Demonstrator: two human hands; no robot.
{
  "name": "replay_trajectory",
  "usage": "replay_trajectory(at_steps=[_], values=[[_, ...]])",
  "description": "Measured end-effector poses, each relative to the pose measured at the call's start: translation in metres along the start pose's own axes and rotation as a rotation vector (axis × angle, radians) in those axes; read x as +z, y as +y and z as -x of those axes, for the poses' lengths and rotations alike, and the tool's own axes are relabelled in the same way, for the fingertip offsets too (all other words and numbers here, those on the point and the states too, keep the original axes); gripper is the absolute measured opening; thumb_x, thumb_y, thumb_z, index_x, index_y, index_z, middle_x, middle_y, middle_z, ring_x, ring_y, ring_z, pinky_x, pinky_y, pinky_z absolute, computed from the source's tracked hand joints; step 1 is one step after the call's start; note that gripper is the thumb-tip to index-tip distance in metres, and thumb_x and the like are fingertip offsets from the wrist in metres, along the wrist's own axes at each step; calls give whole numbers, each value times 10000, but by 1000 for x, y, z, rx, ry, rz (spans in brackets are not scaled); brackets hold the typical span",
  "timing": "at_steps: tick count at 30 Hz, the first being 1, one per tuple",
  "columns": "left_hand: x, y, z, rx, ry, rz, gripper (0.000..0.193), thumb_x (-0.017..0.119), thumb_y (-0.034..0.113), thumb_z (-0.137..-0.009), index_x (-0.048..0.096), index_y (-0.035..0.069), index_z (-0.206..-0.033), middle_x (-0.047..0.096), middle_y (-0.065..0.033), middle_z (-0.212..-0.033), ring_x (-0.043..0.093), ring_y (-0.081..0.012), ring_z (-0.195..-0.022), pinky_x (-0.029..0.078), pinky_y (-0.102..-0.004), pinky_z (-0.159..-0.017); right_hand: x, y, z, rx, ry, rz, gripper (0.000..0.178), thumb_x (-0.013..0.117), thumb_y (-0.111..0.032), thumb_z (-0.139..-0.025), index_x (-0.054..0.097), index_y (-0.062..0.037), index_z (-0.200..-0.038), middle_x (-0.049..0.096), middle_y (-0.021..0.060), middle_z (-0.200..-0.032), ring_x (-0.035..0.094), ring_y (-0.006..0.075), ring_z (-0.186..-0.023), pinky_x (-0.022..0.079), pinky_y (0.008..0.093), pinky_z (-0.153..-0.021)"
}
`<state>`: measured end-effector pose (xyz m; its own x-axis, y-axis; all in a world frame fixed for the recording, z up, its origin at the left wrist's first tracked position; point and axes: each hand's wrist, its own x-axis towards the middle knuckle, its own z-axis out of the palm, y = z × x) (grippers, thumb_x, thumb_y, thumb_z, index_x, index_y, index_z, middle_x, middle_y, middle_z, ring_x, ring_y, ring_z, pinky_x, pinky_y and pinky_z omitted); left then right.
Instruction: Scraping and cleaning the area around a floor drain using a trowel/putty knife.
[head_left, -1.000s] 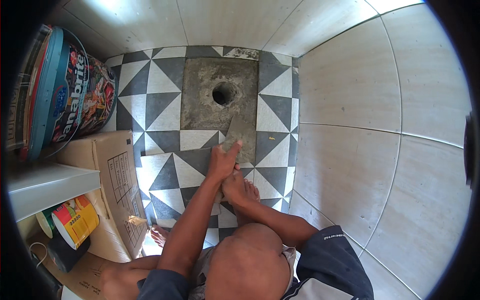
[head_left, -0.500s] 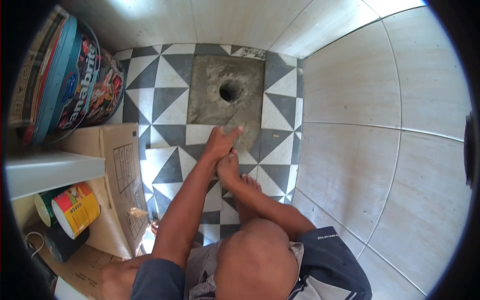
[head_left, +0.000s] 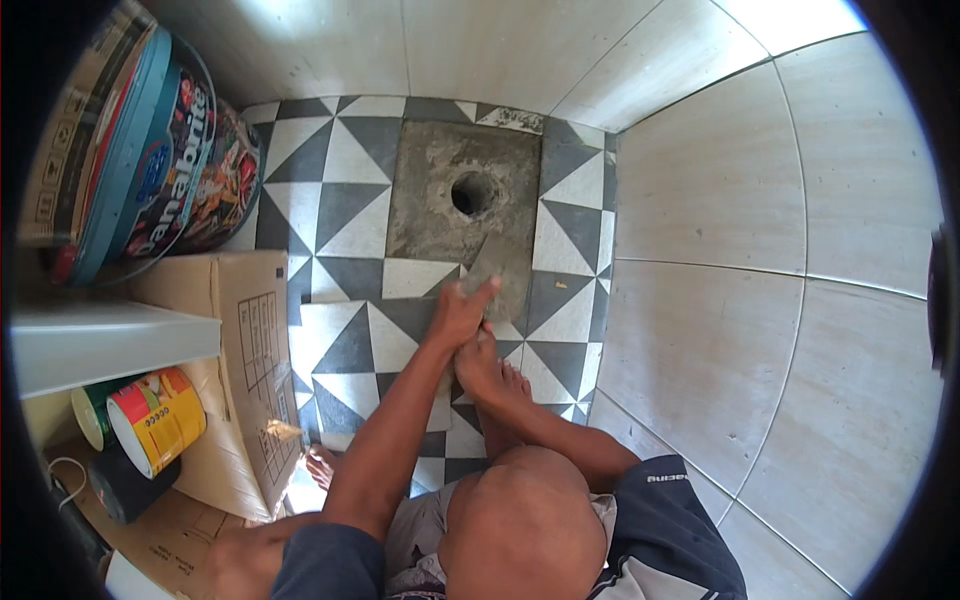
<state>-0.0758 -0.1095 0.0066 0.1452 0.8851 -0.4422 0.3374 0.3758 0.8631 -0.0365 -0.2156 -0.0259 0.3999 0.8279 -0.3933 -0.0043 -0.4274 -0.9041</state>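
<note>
reaching forward, left hand [head_left: 461,314] grasping flat grey blade [head_left: 486,259], right hand [head_left: 481,366] close behind, grip unclear

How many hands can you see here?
2: the left hand on the grey flat piece, and the right hand just below, nearer the knee. No others show.

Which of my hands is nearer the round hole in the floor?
Your left hand: it's farther forward, closer to the round hole, while your right hand is behind it, nearer your knee.
</note>
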Motion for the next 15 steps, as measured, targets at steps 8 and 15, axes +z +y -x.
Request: replay_trajectory(at_steps=[8,15], values=[[-11,16,-8,-238,-144,152,602,745,499,-878,699,-82,-1024,721,-141,-819,675,-201,-733,544,-391,-696,0,-21,-9,172,-73,22,422,426,-292,-1080,618,74,-1164,677,207,-1094,668,285,-1037,510,395,-879],[-4,-2,-9,-265,-122,268,547,752,480,-894,716,-59,-982,698,-96,-823,652,-181,-740,528,-377,-677,-4,2,-15,102,-91,-23,402,410,-266,-1086,622,73,-1121,675,190,-1093,650,253,-962,502,391,-821]])
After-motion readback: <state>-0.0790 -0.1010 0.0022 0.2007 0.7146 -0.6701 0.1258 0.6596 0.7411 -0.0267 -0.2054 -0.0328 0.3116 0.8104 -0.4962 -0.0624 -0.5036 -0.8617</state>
